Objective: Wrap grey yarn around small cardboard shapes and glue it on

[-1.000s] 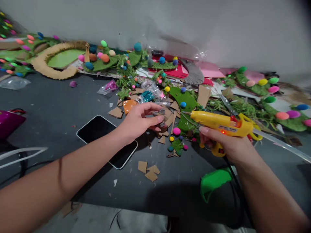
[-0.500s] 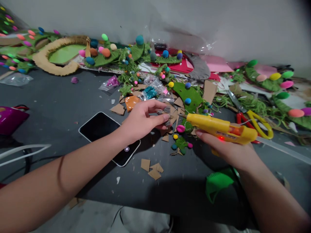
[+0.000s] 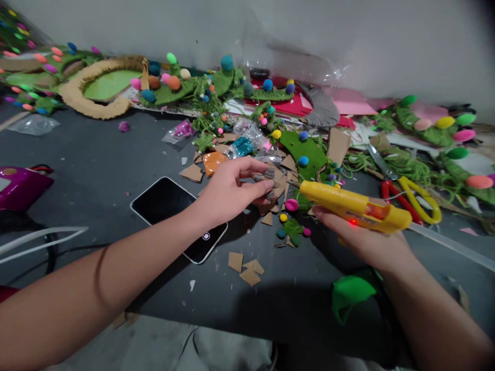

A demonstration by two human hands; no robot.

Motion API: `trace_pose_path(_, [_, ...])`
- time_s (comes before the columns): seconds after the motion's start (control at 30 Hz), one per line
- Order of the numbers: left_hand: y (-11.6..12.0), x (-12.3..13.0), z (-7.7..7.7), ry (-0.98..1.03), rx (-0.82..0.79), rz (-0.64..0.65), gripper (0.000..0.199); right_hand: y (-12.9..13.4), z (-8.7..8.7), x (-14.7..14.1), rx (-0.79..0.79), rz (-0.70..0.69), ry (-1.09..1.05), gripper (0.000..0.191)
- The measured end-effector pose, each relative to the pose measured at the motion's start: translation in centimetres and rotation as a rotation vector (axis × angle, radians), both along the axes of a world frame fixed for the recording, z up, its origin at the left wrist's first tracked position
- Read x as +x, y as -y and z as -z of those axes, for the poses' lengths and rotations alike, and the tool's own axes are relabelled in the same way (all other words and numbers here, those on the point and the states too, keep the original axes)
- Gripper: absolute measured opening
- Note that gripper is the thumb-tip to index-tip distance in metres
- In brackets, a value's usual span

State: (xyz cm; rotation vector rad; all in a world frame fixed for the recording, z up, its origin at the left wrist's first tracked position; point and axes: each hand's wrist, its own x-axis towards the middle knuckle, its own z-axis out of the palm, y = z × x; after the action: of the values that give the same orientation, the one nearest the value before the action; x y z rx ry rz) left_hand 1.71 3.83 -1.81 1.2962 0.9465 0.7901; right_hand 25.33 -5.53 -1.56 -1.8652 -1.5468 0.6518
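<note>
Between the thumb and fingers of my left hand (image 3: 235, 188) is a small grey yarn-wrapped piece (image 3: 269, 180), above scattered cardboard scraps. My right hand (image 3: 359, 232) is wrapped round a yellow glue gun (image 3: 340, 203) with a red light lit. The gun's metal nozzle points left toward the grey piece, with a gap between them. A clear glue stick (image 3: 450, 245) sticks out of the gun's rear. Beneath my left forearm lies a black phone (image 3: 166, 201). Green leaf shapes with coloured balls (image 3: 303, 154) lie behind the nozzle.
Scissors with red and yellow handles (image 3: 419, 201) lie at right, near green yarn (image 3: 406, 167). A tan wrapped ring (image 3: 83, 100) is at back left. A purple device (image 3: 23, 188) and white cable (image 3: 42, 237) are at far left. Green plastic (image 3: 351, 296) lies near the front edge.
The view has shifted slightly, so the table things appear a little further right. My left hand still holds the grey piece, whose angle has turned slightly. The glue gun remains in my right hand.
</note>
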Motion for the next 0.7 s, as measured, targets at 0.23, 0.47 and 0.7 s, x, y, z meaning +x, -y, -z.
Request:
trace_pose_path(0.23, [-0.1, 0.1, -0.1, -0.004, -0.018, -0.021, 0.023, 0.1, 0.0, 0.5, 0.070, 0.095, -0.056, 0.029])
trace_pose_path(0.47, [-0.3, 0.1, 0.0, 0.000, -0.029, -0.007, 0.024, 0.1, -0.9, 0.2, 0.053, 0.132, -0.112, 0.028])
trace_pose_path(0.7, [-0.2, 0.0, 0.0, -0.015, -0.024, 0.005, 0.024, 0.4, -0.8, 0.4, 0.096, 0.116, -0.204, 0.024])
